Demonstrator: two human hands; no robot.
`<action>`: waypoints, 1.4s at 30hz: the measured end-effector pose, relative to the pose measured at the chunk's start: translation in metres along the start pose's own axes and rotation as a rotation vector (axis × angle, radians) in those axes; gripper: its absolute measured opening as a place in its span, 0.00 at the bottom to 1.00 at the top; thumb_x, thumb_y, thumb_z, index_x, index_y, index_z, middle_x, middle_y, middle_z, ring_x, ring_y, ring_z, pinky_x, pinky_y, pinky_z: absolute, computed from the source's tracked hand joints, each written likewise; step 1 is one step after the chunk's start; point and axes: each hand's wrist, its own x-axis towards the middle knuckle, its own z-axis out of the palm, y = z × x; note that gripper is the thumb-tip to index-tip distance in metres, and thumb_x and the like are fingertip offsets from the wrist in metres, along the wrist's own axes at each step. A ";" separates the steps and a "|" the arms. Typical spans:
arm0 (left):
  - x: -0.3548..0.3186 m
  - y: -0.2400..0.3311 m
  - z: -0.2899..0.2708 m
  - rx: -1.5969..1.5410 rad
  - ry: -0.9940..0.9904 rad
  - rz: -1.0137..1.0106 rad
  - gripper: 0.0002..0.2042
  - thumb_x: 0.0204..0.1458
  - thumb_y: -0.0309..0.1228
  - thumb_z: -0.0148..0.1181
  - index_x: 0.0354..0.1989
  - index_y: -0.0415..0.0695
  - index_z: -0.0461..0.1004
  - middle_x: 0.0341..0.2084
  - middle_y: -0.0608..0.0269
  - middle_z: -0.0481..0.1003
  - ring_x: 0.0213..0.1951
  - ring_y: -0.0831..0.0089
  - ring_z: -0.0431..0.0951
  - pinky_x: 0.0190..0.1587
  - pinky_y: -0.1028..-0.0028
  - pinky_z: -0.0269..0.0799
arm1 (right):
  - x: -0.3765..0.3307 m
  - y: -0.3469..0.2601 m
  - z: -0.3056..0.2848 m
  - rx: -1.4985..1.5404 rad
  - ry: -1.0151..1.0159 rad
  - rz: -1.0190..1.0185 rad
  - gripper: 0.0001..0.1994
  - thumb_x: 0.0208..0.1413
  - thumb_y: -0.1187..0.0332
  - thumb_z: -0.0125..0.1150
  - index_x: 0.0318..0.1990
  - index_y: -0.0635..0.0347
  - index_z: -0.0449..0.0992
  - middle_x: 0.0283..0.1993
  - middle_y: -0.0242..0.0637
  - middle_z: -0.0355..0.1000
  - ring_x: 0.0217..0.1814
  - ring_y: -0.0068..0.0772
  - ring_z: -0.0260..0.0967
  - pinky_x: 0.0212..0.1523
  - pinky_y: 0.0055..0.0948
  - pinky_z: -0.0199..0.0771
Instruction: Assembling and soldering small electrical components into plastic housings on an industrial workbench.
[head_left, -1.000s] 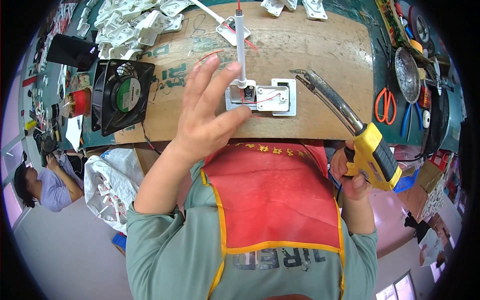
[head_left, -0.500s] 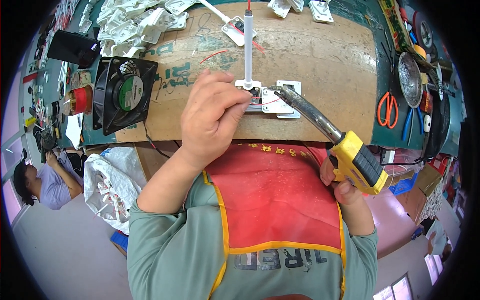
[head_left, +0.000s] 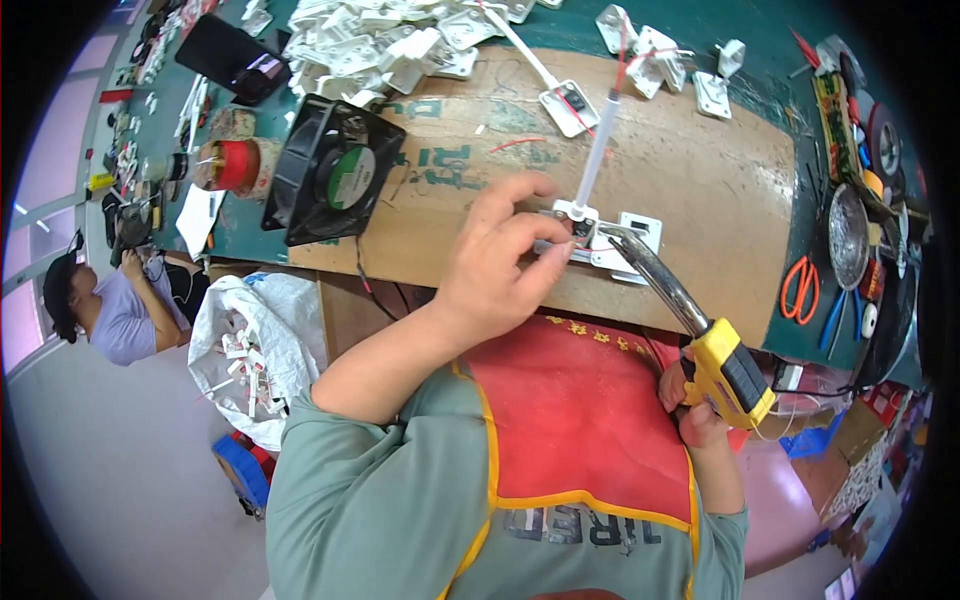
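My left hand [head_left: 510,255] is closed in a pinch, thumb and forefinger at the near end of a white part with a small dark block [head_left: 583,230]. A thin red wire [head_left: 598,248] runs out from these fingertips. From this part a pale tube [head_left: 597,150] rises away from me, with red wire at its far end. My right hand [head_left: 690,405] is wrapped round the grip of a yellow and black soldering gun [head_left: 725,372]. The gun's dark metal tip reaches the joint area beside my left fingertips, over a white plate [head_left: 640,235].
Brown cardboard [head_left: 700,170] covers the green bench. A black fan [head_left: 335,170] stands left, with a heap of white plastic parts [head_left: 380,50] behind it. At right lie orange-handled scissors [head_left: 800,290], blue-handled pliers [head_left: 833,325] and a metal dish [head_left: 848,235]. Another person [head_left: 120,300] sits far left.
The view has swung, so the bench and both hands appear farther right and lower. My left hand keeps its pinch, and the soldering gun's tip stays by the white part.
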 end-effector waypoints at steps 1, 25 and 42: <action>-0.001 0.002 -0.002 -0.012 -0.004 -0.002 0.05 0.47 0.22 0.64 0.32 0.41 0.76 0.49 0.53 0.68 0.50 0.61 0.72 0.46 0.71 0.72 | 0.001 0.000 0.001 -0.003 -0.020 0.011 0.41 0.41 0.43 0.72 0.58 0.59 0.64 0.24 0.27 0.59 0.22 0.23 0.58 0.24 0.22 0.58; 0.007 0.004 -0.005 -0.016 -0.027 -0.027 0.05 0.44 0.21 0.63 0.30 0.39 0.74 0.44 0.54 0.73 0.38 0.64 0.76 0.36 0.72 0.74 | 0.005 0.009 -0.001 -0.020 -0.093 0.028 0.31 0.43 0.47 0.72 0.47 0.58 0.67 0.25 0.30 0.61 0.24 0.25 0.60 0.23 0.23 0.60; 0.008 0.011 -0.006 -0.095 -0.065 -0.156 0.03 0.45 0.20 0.63 0.28 0.38 0.75 0.46 0.54 0.73 0.43 0.64 0.75 0.43 0.72 0.73 | 0.008 0.005 0.001 -0.009 -0.151 -0.055 0.22 0.50 0.52 0.69 0.37 0.59 0.66 0.25 0.31 0.61 0.23 0.23 0.59 0.24 0.23 0.61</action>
